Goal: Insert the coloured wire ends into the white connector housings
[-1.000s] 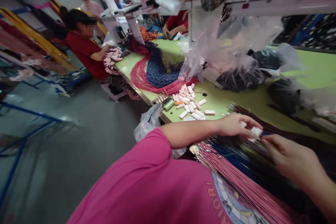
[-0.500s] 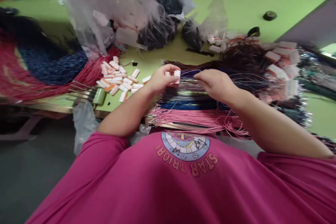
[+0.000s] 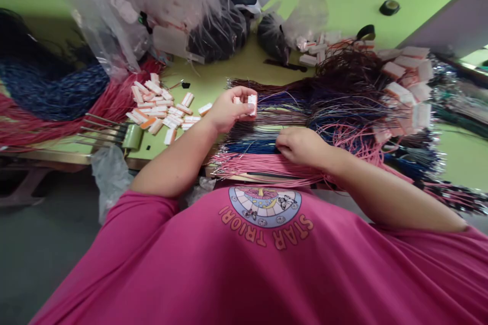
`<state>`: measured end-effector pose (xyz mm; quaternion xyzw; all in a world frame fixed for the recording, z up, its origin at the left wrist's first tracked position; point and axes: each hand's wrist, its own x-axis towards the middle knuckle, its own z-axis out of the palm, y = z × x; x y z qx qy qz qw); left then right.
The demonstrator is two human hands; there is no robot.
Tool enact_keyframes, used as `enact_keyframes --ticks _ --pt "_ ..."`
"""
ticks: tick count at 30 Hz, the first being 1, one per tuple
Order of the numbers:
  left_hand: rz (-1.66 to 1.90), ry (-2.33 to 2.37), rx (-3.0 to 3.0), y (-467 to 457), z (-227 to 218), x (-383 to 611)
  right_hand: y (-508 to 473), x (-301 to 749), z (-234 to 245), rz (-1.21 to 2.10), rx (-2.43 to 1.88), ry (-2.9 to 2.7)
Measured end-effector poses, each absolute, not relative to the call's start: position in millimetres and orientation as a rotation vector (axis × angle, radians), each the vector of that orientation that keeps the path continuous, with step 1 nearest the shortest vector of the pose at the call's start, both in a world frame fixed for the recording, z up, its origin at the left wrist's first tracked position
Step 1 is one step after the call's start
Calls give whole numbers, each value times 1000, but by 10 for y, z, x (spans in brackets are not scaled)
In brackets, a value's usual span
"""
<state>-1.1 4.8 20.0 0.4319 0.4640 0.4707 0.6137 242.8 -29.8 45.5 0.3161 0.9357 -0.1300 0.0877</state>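
My left hand (image 3: 231,109) is closed around a white connector housing (image 3: 252,105) with orange-pink edges, held above the laid-out wires. My right hand (image 3: 303,146), fingers curled in, rests at the blue wires (image 3: 253,146), just above the pink wires (image 3: 263,165). What its fingertips grip, if anything, is hidden. Farther back run the brown wires (image 3: 263,86) and the purple wires (image 3: 280,99). Left of my left hand, several similar white-and-orange housings (image 3: 173,119) lie in a loose pile.
Clear plastic bags (image 3: 217,25) with dark contents stand at the back. At right is a stack of housings (image 3: 412,89) with wires attached. A green cylinder (image 3: 132,137) with metal rods sits near the table's front edge. A black tape roll (image 3: 389,7) lies far back.
My right hand has moved down toward me, from the purple wires to the blue ones. My left hand keeps the housing. The whole view has shifted slightly.
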Motion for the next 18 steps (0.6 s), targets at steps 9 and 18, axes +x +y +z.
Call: enact_keyframes --ticks 9,18 --pt "1115 1055 961 54 188 -21 -263 2425 584 -419 1046 2612" --pt "1057 1055 998 29 216 -26 -327 2267 523 -422 1076 2603"
